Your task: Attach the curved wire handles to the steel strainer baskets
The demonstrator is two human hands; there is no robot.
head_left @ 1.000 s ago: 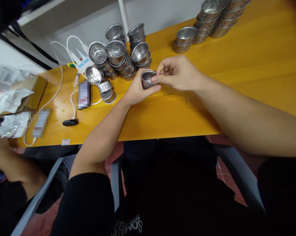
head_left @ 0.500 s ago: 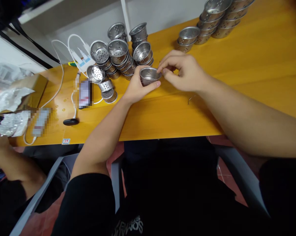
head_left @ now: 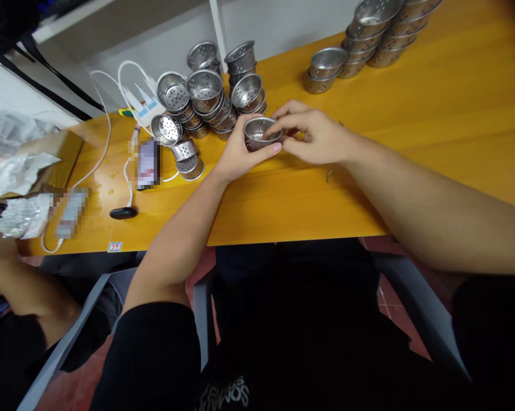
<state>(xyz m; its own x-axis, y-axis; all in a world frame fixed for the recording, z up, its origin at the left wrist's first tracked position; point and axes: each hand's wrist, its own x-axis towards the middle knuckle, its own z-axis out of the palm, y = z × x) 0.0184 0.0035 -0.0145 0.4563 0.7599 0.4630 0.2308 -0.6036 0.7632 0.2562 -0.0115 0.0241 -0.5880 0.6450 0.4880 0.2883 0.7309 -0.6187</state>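
My left hand (head_left: 239,149) was curled around a small metal cup (head_left: 254,132), the thumb lying along its near side. The cup sat above the bench (head_left: 283,208) in front of me, its mouth facing up and toward me. My right hand (head_left: 316,136) was at the cup's right edge, fingers half bent and loosely parted, with a fingertip reaching over the rim to the inside and the thumb close by the outer wall. Whether those fingers pinched anything, I could not tell.

Just beyond my left hand stood a cluster of perforated cups (head_left: 205,91), most of them stacked, their mouths tipped at different angles. Farther off to the right rose taller stacks (head_left: 370,43), with a short stack of two (head_left: 319,85) beside them. A thin curved strand (head_left: 329,174) lay on the wood near my right wrist. To the left were a white power strip (head_left: 151,111), a pixelated device (head_left: 147,164) and a black oval object (head_left: 123,213). Another person's arm (head_left: 37,288) showed at the far left.
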